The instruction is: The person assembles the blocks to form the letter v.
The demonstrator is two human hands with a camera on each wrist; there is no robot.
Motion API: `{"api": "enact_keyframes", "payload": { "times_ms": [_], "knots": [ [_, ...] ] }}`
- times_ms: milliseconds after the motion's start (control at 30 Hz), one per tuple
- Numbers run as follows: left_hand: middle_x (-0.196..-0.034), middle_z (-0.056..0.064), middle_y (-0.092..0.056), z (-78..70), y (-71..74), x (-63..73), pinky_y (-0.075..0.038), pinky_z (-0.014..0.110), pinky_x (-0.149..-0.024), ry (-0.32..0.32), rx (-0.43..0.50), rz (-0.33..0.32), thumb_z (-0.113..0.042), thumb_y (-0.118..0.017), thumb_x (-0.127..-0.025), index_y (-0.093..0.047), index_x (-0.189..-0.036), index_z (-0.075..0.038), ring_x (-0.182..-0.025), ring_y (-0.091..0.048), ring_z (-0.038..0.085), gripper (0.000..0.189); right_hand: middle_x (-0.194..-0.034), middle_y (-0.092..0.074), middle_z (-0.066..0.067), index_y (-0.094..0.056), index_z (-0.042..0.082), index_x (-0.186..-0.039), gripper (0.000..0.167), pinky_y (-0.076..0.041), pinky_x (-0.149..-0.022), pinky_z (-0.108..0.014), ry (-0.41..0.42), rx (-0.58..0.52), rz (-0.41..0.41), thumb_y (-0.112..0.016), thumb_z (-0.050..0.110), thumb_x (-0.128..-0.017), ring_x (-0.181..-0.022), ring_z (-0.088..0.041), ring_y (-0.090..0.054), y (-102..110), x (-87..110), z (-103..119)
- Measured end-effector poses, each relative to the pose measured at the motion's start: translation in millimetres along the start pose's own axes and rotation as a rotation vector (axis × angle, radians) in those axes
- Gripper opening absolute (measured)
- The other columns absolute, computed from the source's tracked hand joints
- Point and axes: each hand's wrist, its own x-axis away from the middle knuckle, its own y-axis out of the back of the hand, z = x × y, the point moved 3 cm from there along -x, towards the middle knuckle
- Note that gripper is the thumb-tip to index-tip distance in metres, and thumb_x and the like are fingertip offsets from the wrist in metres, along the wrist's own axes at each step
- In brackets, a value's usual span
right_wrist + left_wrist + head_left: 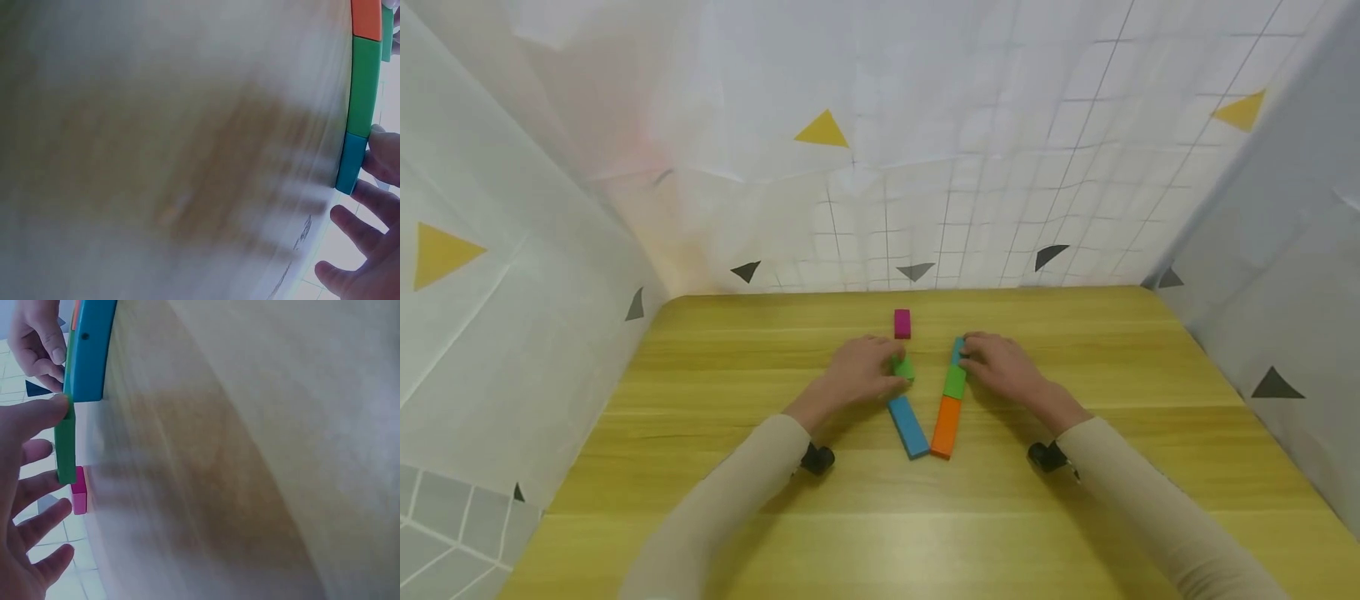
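Observation:
My left hand (863,369) pinches a green block (904,367) between thumb and index finger, the other fingers spread. The block is beside the far end of a long blue block (908,427) on the table. My right hand (1004,363) pinches a small blue block (957,350) at its far end with thumb and index finger. That block lies end to end with a second green block (365,84) and an orange block (946,427), forming a slanting row. The near ends of the orange and long blue blocks almost meet, like a V.
A magenta block (902,323) lies on the wooden table (880,517) beyond my left hand. White sheets with yellow and dark triangles (823,129) hang behind the table and at both sides.

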Motion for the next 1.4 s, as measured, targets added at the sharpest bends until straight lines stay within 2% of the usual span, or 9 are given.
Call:
{"api": "enact_keyframes", "payload": {
  "times_ms": [133, 367, 633, 833, 1033, 1400],
  "knots": [
    [-0.113, -0.008, -0.068, 1.3, -0.5, 1.5, -0.050, 0.033, -0.088, 0.002, -0.018, -0.019, -0.053, -0.069, -0.087, -0.062, -0.113, -0.025, -0.101, -0.059, 0.013, 0.039, -0.129, -0.065, -0.020, -0.070, 0.005, -0.103, 0.017, -0.049, -0.099, -0.055, 0.003, 0.003, -0.001, -0.068, 0.019, -0.094, -0.115, -0.039, -0.064, 0, -0.7, 1],
    [-0.112, -0.007, -0.069, 2.9, -1.1, 6.3, -0.050, 0.032, -0.086, 0.004, -0.013, -0.019, -0.054, -0.069, -0.087, -0.063, -0.112, -0.025, -0.096, -0.060, 0.013, 0.039, -0.131, -0.064, -0.020, -0.070, 0.006, -0.104, 0.017, -0.049, -0.100, -0.055, -0.012, -0.004, 0.020, -0.067, 0.020, -0.094, -0.117, -0.038, -0.063, -1, -1.2, 0],
    [-0.099, -0.010, -0.064, 6.7, -4.6, 11.5, -0.048, 0.029, -0.076, 0.008, 0.000, -0.017, -0.055, -0.067, -0.087, -0.062, -0.111, -0.026, -0.083, -0.055, 0.011, 0.038, -0.130, -0.065, -0.020, -0.069, 0.006, -0.101, 0.014, -0.049, -0.099, -0.054, -0.008, -0.013, 0.019, -0.067, 0.018, -0.094, -0.116, -0.038, -0.063, -1, -0.2, 2],
    [-0.104, -0.009, -0.066, 7.9, -7.1, 14.0, -0.049, 0.029, -0.078, 0.015, -0.011, -0.006, -0.057, -0.067, -0.087, -0.063, -0.113, -0.027, -0.084, -0.055, 0.011, 0.040, -0.130, -0.064, -0.020, -0.068, 0.006, -0.101, 0.014, -0.049, -0.099, -0.055, -0.015, -0.015, 0.020, -0.067, 0.018, -0.094, -0.117, -0.038, -0.063, 0, 0.8, 2],
    [-0.100, -0.010, -0.065, 8.3, -7.1, 16.5, -0.048, 0.027, -0.075, 0.013, -0.020, -0.025, -0.056, -0.068, -0.087, -0.064, -0.111, -0.026, -0.082, -0.055, 0.010, 0.039, -0.130, -0.065, -0.017, -0.068, 0.008, -0.099, 0.013, -0.050, -0.098, -0.054, -0.020, -0.007, 0.016, -0.067, 0.021, -0.095, -0.116, -0.037, -0.064, -1, 0.3, 0],
    [-0.110, -0.008, -0.066, 8.0, -10.8, 20.3, -0.050, 0.026, -0.077, 0.003, -0.008, -0.024, -0.053, -0.067, -0.089, -0.063, -0.112, -0.027, -0.084, -0.057, 0.011, 0.035, -0.130, -0.065, -0.017, -0.069, 0.008, -0.101, 0.013, -0.050, -0.098, -0.053, -0.019, -0.010, 0.008, -0.067, 0.020, -0.094, -0.115, -0.037, -0.064, -3, -0.6, -3]
  ]
}}
